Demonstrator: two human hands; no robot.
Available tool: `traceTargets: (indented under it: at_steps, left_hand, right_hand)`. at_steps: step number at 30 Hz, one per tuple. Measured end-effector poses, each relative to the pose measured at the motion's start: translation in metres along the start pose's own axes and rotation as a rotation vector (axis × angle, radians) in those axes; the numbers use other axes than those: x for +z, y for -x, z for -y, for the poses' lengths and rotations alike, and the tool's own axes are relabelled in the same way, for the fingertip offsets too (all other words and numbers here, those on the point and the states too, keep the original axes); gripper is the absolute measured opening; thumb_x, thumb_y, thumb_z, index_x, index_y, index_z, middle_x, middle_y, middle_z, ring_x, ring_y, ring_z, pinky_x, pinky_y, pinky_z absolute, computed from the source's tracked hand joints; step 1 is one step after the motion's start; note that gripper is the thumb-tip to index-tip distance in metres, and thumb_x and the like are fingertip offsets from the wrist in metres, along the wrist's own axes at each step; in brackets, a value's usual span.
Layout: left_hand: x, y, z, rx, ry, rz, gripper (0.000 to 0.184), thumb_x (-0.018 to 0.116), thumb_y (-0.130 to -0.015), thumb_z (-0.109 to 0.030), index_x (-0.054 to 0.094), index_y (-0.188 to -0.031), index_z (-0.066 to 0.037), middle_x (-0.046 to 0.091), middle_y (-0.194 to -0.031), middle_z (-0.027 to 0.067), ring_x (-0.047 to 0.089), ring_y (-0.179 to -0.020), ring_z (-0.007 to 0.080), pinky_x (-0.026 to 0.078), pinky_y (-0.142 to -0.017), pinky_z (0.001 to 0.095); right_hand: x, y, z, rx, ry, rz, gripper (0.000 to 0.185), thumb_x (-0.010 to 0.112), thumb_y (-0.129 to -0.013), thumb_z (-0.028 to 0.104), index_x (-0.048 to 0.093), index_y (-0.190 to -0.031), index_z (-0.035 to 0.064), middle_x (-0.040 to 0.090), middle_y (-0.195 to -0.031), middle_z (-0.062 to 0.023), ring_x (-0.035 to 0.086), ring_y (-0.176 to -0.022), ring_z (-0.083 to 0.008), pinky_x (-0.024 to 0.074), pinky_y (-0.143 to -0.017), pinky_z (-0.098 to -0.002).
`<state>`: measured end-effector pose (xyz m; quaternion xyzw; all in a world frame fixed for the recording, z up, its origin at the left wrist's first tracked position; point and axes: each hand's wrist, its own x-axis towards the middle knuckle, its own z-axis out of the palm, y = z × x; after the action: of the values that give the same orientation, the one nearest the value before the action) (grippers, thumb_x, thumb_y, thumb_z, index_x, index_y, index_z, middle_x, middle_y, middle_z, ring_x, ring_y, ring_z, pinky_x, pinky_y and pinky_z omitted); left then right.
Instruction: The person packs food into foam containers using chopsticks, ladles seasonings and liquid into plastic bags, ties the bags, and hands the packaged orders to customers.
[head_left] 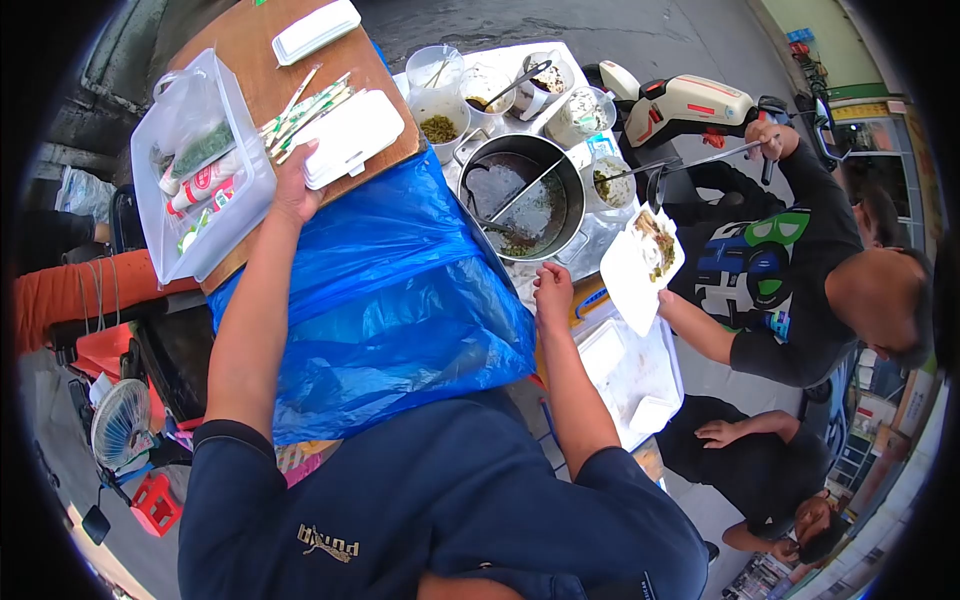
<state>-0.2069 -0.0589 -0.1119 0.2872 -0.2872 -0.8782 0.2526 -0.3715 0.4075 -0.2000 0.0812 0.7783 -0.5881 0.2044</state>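
Left hand (pixel 296 190): at edge of foam box (pixel 362 135), grip unclear; chopsticks (pixel 312 108) alongside, presumably for easy reach. Right hand (pixel 552 295): fingers curled in, seemingly holding nothing, near pot (pixel 573 190).

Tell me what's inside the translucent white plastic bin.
The bin shows a clear plastic bag and red-and-white packaging; anything beneath them is covered.

You had two white foam boxes (pixel 316 32) on the brown wooden table (pixel 235 32), one round metal pot (pixel 518 147), one translucent plastic bin (pixel 240 130).
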Motion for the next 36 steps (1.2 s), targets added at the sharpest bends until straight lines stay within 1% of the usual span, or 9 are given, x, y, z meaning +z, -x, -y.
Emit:
traceTargets:
  at_steps: [3,4,14,18,27,31,33,35,36]
  left_hand:
    - [0.0,0.001,0.001,0.016,-0.013,-0.008,0.055,0.07,-0.088,-0.02,0.051,-0.135,-0.001,0.063,-0.129,0.0127,0.061,-0.12,0.0284,0.047,-0.108,0.0423]
    - [0.0,0.001,0.001,0.018,0.008,0.005,0.049,0.063,-0.095,-0.019,0.049,-0.136,0.002,0.061,-0.131,0.0154,0.06,-0.119,0.0298,0.048,-0.107,0.0426]
    - [0.0,0.001,0.002,0.039,-0.007,0.052,0.049,0.062,-0.094,-0.018,0.049,-0.136,0.002,0.061,-0.129,0.0146,0.061,-0.118,0.0285,0.047,-0.106,0.042]
    - [-0.002,-0.001,0.003,0.039,-0.018,0.011,0.053,0.071,-0.087,-0.022,0.053,-0.133,-0.001,0.064,-0.124,0.0105,0.062,-0.116,0.025,0.049,-0.105,0.0379]
    - [0.004,0.003,0.001,-0.004,-0.037,-0.031,0.053,0.068,-0.089,-0.023,0.052,-0.134,0.001,0.063,-0.128,0.0121,0.061,-0.119,0.0264,0.046,-0.108,0.0399]
    - [0.01,0.006,0.0,0.037,-0.054,-0.056,0.056,0.066,-0.09,-0.022,0.048,-0.138,0.001,0.06,-0.133,0.0129,0.058,-0.123,0.0284,0.044,-0.11,0.0421]
    - [0.01,0.008,0.001,0.025,-0.059,-0.082,0.056,0.066,-0.09,-0.022,0.048,-0.138,0.001,0.06,-0.133,0.013,0.058,-0.124,0.0282,0.044,-0.111,0.042]
    - [0.01,0.007,0.001,0.028,-0.074,-0.081,0.056,0.066,-0.09,-0.023,0.048,-0.138,0.001,0.06,-0.133,0.0129,0.058,-0.124,0.028,0.044,-0.111,0.0419]
    - [0.009,0.009,0.0,0.024,-0.095,-0.071,0.056,0.066,-0.091,-0.024,0.048,-0.138,0.001,0.059,-0.134,0.0128,0.058,-0.124,0.0278,0.044,-0.11,0.0418]
  right_hand:
    - [-0.002,-0.012,-0.013,-0.003,-0.029,0.001,0.024,0.06,-0.092,0.011,0.06,-0.115,0.002,0.064,-0.093,-0.0052,0.057,-0.073,-0.0106,0.0442,-0.054,-0.0221]
    - [-0.003,-0.011,-0.01,0.013,-0.033,0.0,0.024,0.059,-0.093,0.011,0.06,-0.116,0.002,0.064,-0.094,-0.0053,0.057,-0.073,-0.0104,0.0441,-0.055,-0.022]
    - [0.004,-0.014,0.001,0.002,-0.114,-0.038,0.023,0.057,-0.092,0.008,0.061,-0.113,-0.0003,0.065,-0.094,-0.0062,0.059,-0.075,-0.0115,0.0451,-0.062,-0.0239]
    - [0.011,-0.023,0.018,-0.02,-0.163,-0.07,0.019,0.057,-0.093,0.007,0.06,-0.111,0.0011,0.065,-0.094,-0.0056,0.057,-0.073,-0.0105,0.0431,-0.058,-0.0229]
    - [0.006,-0.138,0.076,-0.143,-0.336,-0.318,0.021,0.055,-0.094,0.007,0.057,-0.114,0.0036,0.061,-0.093,-0.0039,0.058,-0.069,-0.0104,0.0432,-0.052,-0.0237]
    - [-0.003,-0.194,0.1,-0.229,-0.429,-0.367,0.037,0.05,-0.093,0.004,0.049,-0.129,-0.0016,0.059,-0.101,-0.0073,0.057,-0.068,-0.0112,0.0449,-0.054,-0.0239]
    - [-0.001,-0.226,0.11,-0.275,-0.549,-0.415,0.051,0.049,-0.089,-0.001,0.041,-0.139,-0.002,0.058,-0.086,-0.0065,0.053,-0.061,-0.0107,0.0395,-0.049,-0.0241]
    - [0.0,-0.239,0.118,-0.252,-0.595,-0.335,0.075,0.05,-0.088,-0.003,0.019,-0.156,0.0041,0.056,-0.086,-0.0075,0.054,-0.062,-0.0117,0.0397,-0.05,-0.0242]
    - [0.0,-0.252,0.117,-0.275,-0.583,-0.316,0.066,0.052,-0.087,-0.004,0.025,-0.147,0.0014,0.057,-0.091,-0.0086,0.056,-0.064,-0.0117,0.0427,-0.051,-0.0233]
